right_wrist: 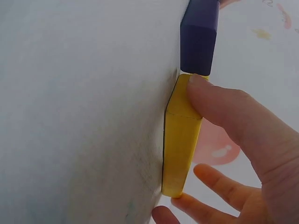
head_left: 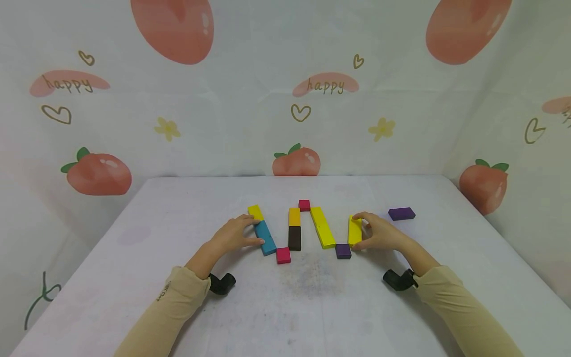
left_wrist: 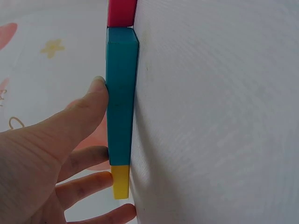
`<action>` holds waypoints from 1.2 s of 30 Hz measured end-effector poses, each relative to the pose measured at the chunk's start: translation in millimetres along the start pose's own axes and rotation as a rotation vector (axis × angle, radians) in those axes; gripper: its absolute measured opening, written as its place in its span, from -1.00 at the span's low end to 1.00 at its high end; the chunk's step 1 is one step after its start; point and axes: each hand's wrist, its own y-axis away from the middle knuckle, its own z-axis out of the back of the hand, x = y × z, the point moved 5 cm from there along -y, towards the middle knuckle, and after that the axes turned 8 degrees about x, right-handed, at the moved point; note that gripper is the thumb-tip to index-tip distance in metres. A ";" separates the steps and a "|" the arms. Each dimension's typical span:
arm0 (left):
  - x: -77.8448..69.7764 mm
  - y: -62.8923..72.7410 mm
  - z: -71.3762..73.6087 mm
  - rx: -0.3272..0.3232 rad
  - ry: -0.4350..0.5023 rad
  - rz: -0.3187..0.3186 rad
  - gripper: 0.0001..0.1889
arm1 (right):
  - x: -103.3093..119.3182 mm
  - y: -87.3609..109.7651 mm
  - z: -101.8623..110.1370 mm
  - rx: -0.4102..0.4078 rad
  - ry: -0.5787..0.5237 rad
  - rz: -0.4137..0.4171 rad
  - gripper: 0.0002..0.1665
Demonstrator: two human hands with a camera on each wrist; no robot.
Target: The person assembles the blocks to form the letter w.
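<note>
My left hand (head_left: 232, 234) touches a blue block (head_left: 265, 238) with its thumb, and its fingertips rest near the joint with a short yellow block (head_left: 255, 212). In the left wrist view the thumb (left_wrist: 96, 100) lies fairly straight along the blue block's upper side. My right hand (head_left: 379, 233) pinches a yellow block (right_wrist: 180, 144) lengthwise, thumb at its near end and a finger at its far end. A purple block (head_left: 343, 251) lies by that near end. A red block (head_left: 283, 256) meets the blue block's lower end.
Between the hands lie an orange-yellow block (head_left: 294, 216), a black block (head_left: 295, 238), a long yellow piece (head_left: 323, 228) and a small red block (head_left: 304, 205), all in a zigzag. A loose purple block (head_left: 402, 213) sits at the right on the white table (head_left: 312, 317).
</note>
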 end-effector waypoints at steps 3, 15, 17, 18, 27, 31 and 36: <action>0.1 -0.1 -0.2 0.002 -0.001 0.002 -0.32 | -0.1 -0.1 -0.3 0.004 -0.001 0.009 -0.11; -0.2 -0.6 0.1 0.001 -0.009 -0.006 -0.32 | 2.7 0.3 -1.1 0.023 -0.015 0.010 -0.09; -0.4 -0.5 0.0 0.001 -0.007 -0.007 -0.32 | 2.3 0.2 -1.1 0.023 -0.014 0.013 -0.09; -0.4 -0.5 0.0 0.000 -0.006 -0.008 -0.32 | 2.4 0.2 -1.0 0.023 -0.014 0.014 -0.09; -1.4 -0.1 0.5 0.008 -0.001 0.001 -0.32 | 1.1 -0.2 -1.4 0.034 -0.022 0.000 -0.08; -1.3 0.4 0.8 0.007 0.006 0.002 -0.33 | -0.2 -0.4 -1.1 0.035 -0.020 0.017 -0.07; -2.4 1.0 0.5 0.001 0.013 -0.011 -0.32 | -1.0 0.3 -1.2 0.027 -0.010 0.049 -0.06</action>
